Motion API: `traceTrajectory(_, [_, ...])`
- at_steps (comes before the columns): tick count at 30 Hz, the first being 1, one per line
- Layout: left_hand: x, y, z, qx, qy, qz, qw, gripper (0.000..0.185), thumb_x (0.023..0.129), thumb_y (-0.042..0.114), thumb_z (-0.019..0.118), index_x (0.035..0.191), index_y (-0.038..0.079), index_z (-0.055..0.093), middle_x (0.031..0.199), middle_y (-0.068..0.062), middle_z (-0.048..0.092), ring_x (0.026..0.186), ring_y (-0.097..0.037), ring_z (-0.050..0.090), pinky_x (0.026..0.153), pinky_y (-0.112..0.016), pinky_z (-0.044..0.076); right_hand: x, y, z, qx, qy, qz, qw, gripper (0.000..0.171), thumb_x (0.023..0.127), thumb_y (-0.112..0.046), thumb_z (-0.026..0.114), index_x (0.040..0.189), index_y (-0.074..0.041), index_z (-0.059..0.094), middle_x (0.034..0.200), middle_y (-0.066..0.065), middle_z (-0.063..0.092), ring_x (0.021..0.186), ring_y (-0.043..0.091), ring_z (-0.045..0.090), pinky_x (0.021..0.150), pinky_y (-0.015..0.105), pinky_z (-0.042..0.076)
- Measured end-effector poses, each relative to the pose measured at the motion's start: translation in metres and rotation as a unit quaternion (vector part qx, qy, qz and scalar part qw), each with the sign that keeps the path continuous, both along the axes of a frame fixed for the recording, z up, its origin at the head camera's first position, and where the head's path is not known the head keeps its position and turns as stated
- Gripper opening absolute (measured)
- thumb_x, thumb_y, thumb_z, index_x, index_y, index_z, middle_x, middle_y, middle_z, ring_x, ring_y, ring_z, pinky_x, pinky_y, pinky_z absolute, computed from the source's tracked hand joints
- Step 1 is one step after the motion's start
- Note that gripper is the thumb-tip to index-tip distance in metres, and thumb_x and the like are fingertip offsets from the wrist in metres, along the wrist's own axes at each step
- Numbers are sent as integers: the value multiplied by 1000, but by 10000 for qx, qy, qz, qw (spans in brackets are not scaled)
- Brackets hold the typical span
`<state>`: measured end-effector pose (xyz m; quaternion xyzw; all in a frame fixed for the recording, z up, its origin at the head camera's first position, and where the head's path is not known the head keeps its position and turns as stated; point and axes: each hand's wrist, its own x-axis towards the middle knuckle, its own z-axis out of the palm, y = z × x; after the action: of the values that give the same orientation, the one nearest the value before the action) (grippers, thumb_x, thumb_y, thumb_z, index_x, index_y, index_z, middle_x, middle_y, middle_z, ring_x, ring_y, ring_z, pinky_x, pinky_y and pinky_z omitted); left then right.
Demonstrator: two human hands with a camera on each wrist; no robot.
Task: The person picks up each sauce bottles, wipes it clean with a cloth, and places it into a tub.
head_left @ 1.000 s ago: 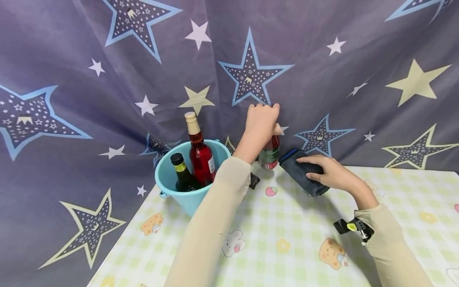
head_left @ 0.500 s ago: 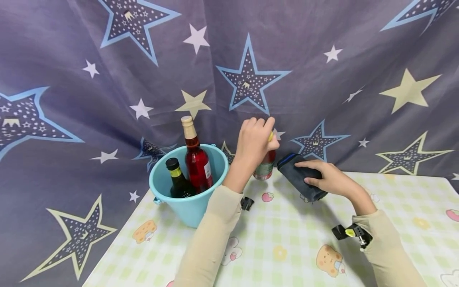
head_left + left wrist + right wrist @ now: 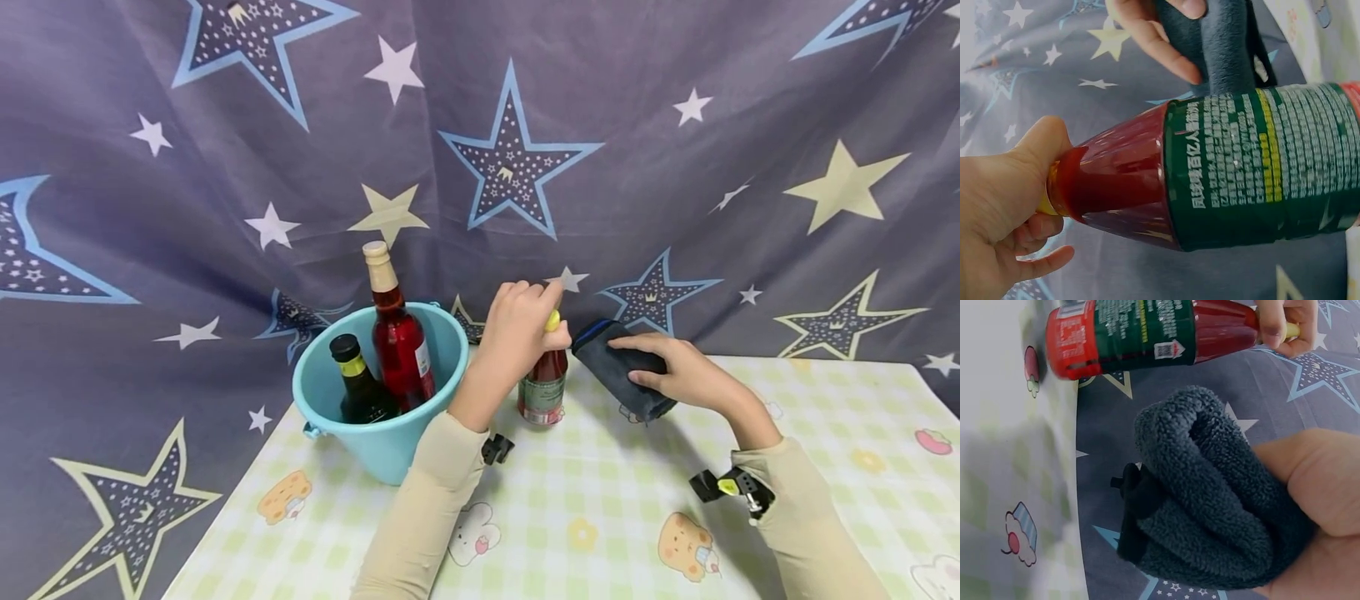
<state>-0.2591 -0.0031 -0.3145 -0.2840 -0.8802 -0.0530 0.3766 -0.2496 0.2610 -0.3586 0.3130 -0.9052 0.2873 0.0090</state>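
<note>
1. Since the earlier frames, the small red bottle (image 3: pixel 543 387) has been brought down from in front of the curtain and is now seen upright with its base at the tablecloth (image 3: pixel 600 500), just right of the bucket (image 3: pixel 375 446).
2. At the far left, a turquoise bucket is seen standing at the table's back corner; a dark bottle (image 3: pixel 358 392) and a taller red bottle (image 3: pixel 395 337) are held upright inside it.
3. The left hand (image 3: pixel 517 333) is seen curled over the top of the small red bottle, its thumb and fingers closed round the neck and yellow cap; in the left wrist view the grip on the neck (image 3: pixel 1063 187) is plainly shown.
4. Just right of that bottle, a folded dark grey cloth (image 3: pixel 618 367) is gripped by the right hand (image 3: pixel 678 375), with fingers wrapped over its top and the thumb beneath it.
5. Behind everything, a star-printed curtain (image 3: pixel 675 167) is hung.
</note>
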Motion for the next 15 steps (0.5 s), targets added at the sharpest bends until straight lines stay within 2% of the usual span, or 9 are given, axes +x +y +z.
traceTrajectory(7, [-7,-5,-19,113,-410,-253,9988,24,80,23,78,90,11,60,72,-1,63,67,-20,53,70,-34,48,-1,-6,-9,-83,37,-3,10000,46,97,-2,66,142,-7,59,136,21,61,124,39,58,94,52,50])
traceTrajectory(12, [-12,-7,-22,259,-235,-244,9991,23,78,24,77,89,12,61,72,0,63,66,-20,54,69,-35,48,-4,-8,-9,-151,152,-53,9998,47,97,-2,66,142,-8,59,138,25,58,126,42,56,94,54,50])
traceTrajectory(15, [-16,-6,-23,161,-32,19,9999,21,80,27,74,94,14,63,76,1,66,68,-20,57,71,-35,51,-6,-8,-8,-95,142,-81,9998,44,97,-1,66,140,-9,62,140,29,55,128,47,53,97,60,48])
